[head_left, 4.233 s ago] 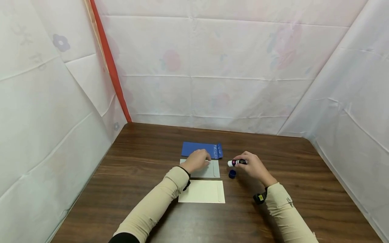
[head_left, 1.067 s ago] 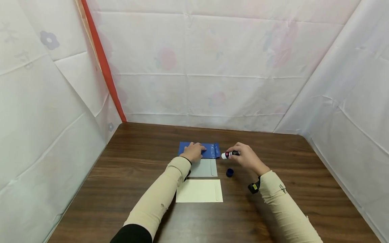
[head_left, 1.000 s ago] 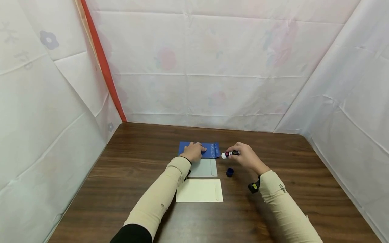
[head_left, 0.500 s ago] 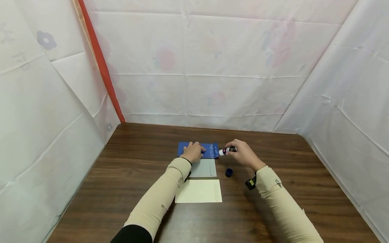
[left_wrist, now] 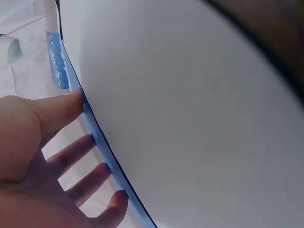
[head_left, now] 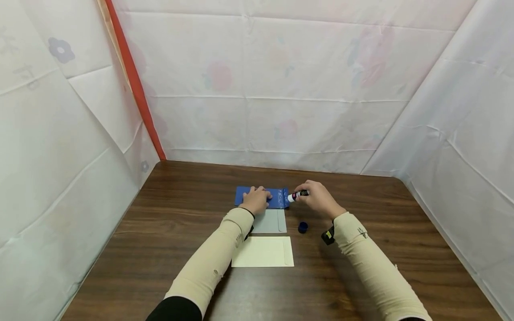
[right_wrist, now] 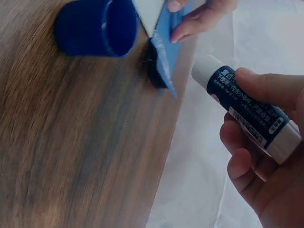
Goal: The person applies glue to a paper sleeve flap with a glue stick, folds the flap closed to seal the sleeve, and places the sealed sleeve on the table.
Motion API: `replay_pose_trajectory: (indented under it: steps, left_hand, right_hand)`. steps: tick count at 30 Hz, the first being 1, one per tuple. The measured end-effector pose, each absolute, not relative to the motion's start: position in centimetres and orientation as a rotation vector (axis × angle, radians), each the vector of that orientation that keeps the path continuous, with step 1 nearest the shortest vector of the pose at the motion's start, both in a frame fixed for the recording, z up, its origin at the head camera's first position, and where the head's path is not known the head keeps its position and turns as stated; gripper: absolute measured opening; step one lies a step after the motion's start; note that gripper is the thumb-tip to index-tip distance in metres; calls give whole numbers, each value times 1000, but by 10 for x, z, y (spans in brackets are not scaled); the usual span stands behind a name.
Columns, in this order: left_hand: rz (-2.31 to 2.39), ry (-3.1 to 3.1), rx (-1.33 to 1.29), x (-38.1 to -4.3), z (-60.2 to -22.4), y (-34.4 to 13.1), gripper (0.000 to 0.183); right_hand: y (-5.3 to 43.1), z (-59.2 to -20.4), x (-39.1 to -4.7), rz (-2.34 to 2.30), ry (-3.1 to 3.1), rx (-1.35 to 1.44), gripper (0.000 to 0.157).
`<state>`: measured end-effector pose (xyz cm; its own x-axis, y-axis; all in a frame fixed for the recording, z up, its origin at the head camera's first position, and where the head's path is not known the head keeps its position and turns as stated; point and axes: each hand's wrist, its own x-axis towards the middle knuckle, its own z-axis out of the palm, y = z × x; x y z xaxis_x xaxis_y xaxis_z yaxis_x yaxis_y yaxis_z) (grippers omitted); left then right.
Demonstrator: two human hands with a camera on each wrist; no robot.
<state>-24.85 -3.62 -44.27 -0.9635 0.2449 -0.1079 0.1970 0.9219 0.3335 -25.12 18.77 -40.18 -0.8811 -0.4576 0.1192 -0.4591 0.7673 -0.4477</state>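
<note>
The blue rectangular paper envelope (head_left: 276,196) lies farthest in a row of three on the dark brown wood-grain worktop (head_left: 160,223). Nearest is the cream paper envelope (head_left: 263,252), then the pale grey paper envelope (head_left: 275,221); both look thin and light, likely to slide or crease if nudged, and best lifted by an edge. To their right is the round dark-blue plastic cap (head_left: 303,227), probably rigid and best pinched by its sides. Farther on, the right hand (head_left: 317,197) pinches the white-ended, dark-labelled glue stick (right_wrist: 247,107) between thumb and fingers; its stiff, smooth barrel suits that grip, clear of the white end. That end is just beside the white-smeared flap (head_left: 286,198); contact cannot be told. The left hand (head_left: 255,200), fingers spread and gripping nothing, rests on the blue envelope's body, a sensible place, since the flap is probably tacky and bends easily.
</note>
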Motion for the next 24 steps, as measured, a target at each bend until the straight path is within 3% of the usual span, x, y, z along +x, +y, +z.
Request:
replay_pose_trajectory:
  steps: [24]
  left_hand:
    - [489, 2935, 346, -245, -445, -41, 28]
  right_hand:
    - [151, -413, -285, 587, -3026, 832, 17]
